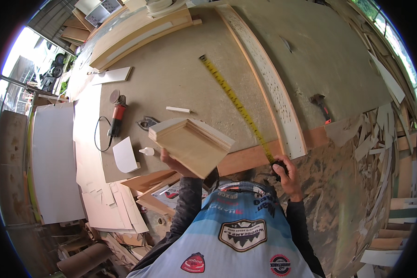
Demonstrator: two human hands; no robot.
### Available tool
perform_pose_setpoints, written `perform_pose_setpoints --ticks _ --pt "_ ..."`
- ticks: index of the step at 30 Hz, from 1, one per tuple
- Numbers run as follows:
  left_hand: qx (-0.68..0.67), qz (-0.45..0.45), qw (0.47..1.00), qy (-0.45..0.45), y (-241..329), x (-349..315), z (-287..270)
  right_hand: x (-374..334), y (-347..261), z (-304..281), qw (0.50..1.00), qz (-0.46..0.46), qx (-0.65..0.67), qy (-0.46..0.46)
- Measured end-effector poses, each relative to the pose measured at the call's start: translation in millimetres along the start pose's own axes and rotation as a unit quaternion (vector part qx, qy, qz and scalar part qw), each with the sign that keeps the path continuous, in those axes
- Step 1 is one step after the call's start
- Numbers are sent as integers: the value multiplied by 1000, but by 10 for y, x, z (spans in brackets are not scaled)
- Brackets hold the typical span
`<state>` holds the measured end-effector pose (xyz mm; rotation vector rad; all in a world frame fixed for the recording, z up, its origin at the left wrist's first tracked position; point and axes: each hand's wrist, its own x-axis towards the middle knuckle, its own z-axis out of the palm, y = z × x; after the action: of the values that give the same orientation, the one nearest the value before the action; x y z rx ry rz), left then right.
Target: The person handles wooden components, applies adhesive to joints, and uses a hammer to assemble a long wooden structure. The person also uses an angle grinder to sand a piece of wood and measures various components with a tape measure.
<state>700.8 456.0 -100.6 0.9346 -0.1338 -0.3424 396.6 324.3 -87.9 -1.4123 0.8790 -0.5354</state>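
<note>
My left hand (pixel 173 163) grips a small stack of plywood boards (pixel 192 146) by its left side, holding it tilted at the table's near edge. The fingers beneath the stack are partly hidden. At the right, my right hand (pixel 288 176) is closed around the dark case of a tape measure. Its yellow blade (pixel 234 97) runs out far and to the left across the table. Close to the left hand are a small white bottle (pixel 147 151), a white board piece with a rounded corner (pixel 124 155) and a narrow white strip (pixel 178 110).
An angle grinder (pixel 118 116) with its cord lies on the left of the worktable (pixel 180 83). A long curved, dotted board (pixel 264 78) crosses right of the tape. Farther right is a hammer (pixel 320 107). A curved wooden frame (pixel 143 39) sits at the far left; scrap wood (pixel 375 134) piles up right.
</note>
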Motion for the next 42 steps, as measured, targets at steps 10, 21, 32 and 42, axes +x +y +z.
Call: perform_pose_setpoints --ticks 10,21,32,42 --pt "301 183 916 -191 523 235 45 -12 -13 -525 996 30 -71 -33" --pt "610 303 677 -279 704 134 474 -17 214 -258 995 44 85 13" --pt "634 214 678 -305 289 -35 846 8 415 -236 988 45 139 47" --pt "303 -56 950 -55 -197 -175 495 -215 605 -468 985 68 160 9"
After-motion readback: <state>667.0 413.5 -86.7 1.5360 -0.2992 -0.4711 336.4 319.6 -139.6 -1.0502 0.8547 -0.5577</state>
